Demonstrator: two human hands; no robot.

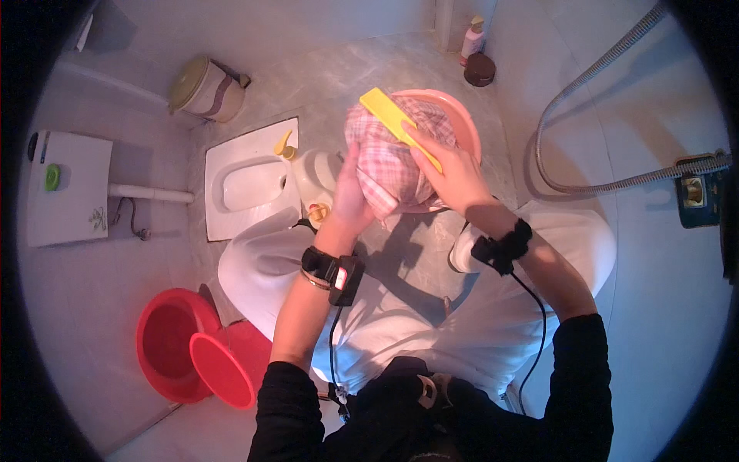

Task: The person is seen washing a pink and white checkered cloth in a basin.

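A pink and white checked cloth [385, 173], bunched up, is held over a pink basin [469, 127] on the floor in front of me. My left hand [352, 199] grips the cloth's left side, its fingers partly hidden behind the folds. In my right hand [456, 175] is a yellow scrubbing brush [385, 113], its flat back facing up and its head against the cloth. The brush's bristles do not show.
A squat toilet [250, 185] lies left of the basin, with a yellow-topped pump bottle [286, 145] beside it. Two red buckets [173, 339] stand at lower left. A lidded bin [208, 88], a pink bottle [472, 42] and a brown jar [479, 70] are farther back. A shower hose [543, 146] hangs right.
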